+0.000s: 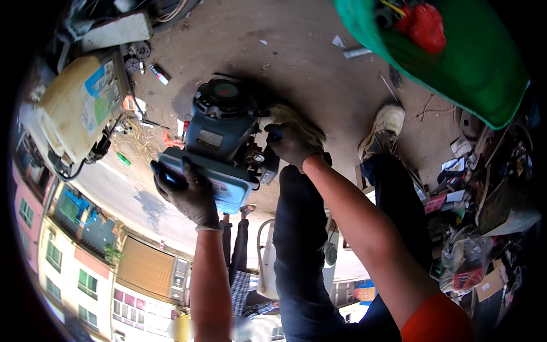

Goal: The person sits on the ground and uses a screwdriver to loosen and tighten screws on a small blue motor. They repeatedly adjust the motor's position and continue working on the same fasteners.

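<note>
A small blue-grey engine (213,134) with a round black starter cover stands on the ground in front of me. My left hand (191,196), in a dark glove, grips the near left edge of its blue box-shaped part, fingers bent over the side. To the right of the engine is my right hand (292,141), also gloved, its fingers curled in. A bit of blue shows at those fingers, but what they hold is hidden. Metal fittings (259,157) on the engine's right side lie close to that hand.
A dirty cream machine housing (80,105) stands at the left. A green container (467,68) with a red bag is at the upper right, and piled scrap (467,256) lies along the right. My shoe (387,122) is right of the engine. Another person's legs (238,251) show behind.
</note>
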The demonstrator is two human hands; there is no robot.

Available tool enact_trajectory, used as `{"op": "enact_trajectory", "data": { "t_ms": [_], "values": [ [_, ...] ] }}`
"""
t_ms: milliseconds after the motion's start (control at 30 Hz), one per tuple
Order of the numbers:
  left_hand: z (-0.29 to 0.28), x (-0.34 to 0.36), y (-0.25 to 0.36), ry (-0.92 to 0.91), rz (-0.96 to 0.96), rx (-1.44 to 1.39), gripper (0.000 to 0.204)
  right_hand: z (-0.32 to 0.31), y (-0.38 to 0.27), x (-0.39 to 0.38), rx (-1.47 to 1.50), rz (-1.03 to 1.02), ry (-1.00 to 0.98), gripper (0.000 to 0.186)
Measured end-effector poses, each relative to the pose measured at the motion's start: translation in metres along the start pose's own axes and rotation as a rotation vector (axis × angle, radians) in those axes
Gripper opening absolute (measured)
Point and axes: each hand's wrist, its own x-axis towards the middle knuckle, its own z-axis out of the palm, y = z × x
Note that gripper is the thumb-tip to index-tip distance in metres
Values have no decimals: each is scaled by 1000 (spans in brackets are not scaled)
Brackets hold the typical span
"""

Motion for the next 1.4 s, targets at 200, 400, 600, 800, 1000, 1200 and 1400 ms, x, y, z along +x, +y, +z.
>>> {"op": "enact_trajectory", "data": {
  "t_ms": [200, 400, 600, 800, 1000, 1200, 1400],
  "values": [
    [2, 2, 7, -88, -74, -128, 75, 6, 35, -7, 127, 126, -12, 33],
    [2, 4, 4, -117, -116, -272, 75, -3, 32, 9, 293, 15, 320, 39],
    [3, 3, 6, -107, -128, -298, 74, -50, -30, 39, 586, -13, -68, 44],
    [2, 0, 13, -29, -44, 25, 75, -52, -70, 66, -100, -6, -384, 61],
    [-1, 1, 7, 3, -37, 76, 79, -80, -78, 3, -173, -23, -296, 54],
    [-5, 2, 7, -10, -75, 93, 90, -110, -116, -78, -348, -76, -270, 37],
    [-3, -6, 4, -18, -189, 160, 95, -124, -143, -117, -198, 93, -210, 43]
  ]
}}
